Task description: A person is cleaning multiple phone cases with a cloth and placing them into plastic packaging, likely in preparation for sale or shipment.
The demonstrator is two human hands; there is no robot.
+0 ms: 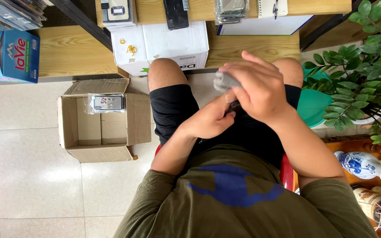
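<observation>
I sit on a red stool with both hands over my lap. My right hand (257, 86) is closed around a small grey item in clear plastic wrap (224, 81), holding it above my thighs. My left hand (209, 120) meets it from below, its fingers pinching the lower end of the same wrapped item; a dark part shows between the two hands. An open cardboard box (69, 132) stands on the floor to my left, with one wrapped packet (107, 103) lying at its far side.
A white carton (173, 44) sits on a low wooden shelf ahead, with more wrapped devices on the shelf above. A blue box (19, 56) is at far left. A potted plant (367, 70) and a blue-and-white vase (360, 164) stand at right.
</observation>
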